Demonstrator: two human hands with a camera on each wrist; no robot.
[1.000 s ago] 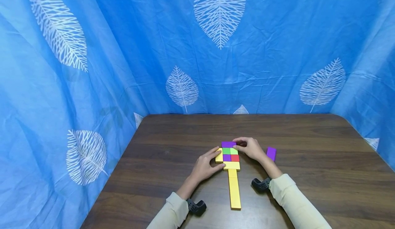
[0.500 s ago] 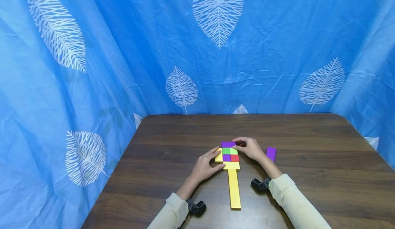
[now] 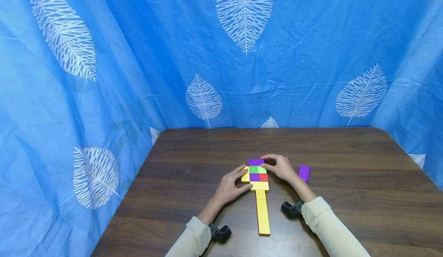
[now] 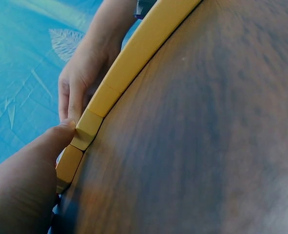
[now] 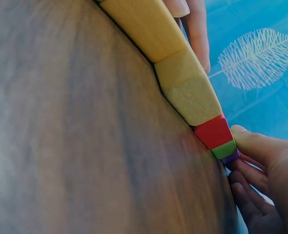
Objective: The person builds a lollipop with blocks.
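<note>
In the head view, flat blocks lie joined on the table. My left hand (image 3: 226, 189) spans the yellow block (image 3: 245, 178) on the left side, fingers at its far end and thumb at the corner of the crosswise yellow block (image 3: 260, 186). At the far end, my right hand (image 3: 284, 168) pinches the right end of a long purple block (image 3: 255, 162) between thumb and fingers. Enclosed between them are a green block (image 3: 253, 169), a lighter green block (image 3: 261, 170), a small purple block (image 3: 254, 177) and a red block (image 3: 263, 177). A yellow strip (image 3: 263, 218) extends toward the front.
A separate purple block (image 3: 303, 172) lies right of the right wrist on the brown wooden table (image 3: 363, 195). Blue curtain (image 3: 294, 57) with white leaf prints hangs behind and beside the table. Black wrist cameras (image 3: 221, 234) sit under both forearms.
Both hands keep their places on the blocks. The whole head view has shifted very slightly; the blocks have not visibly moved.
</note>
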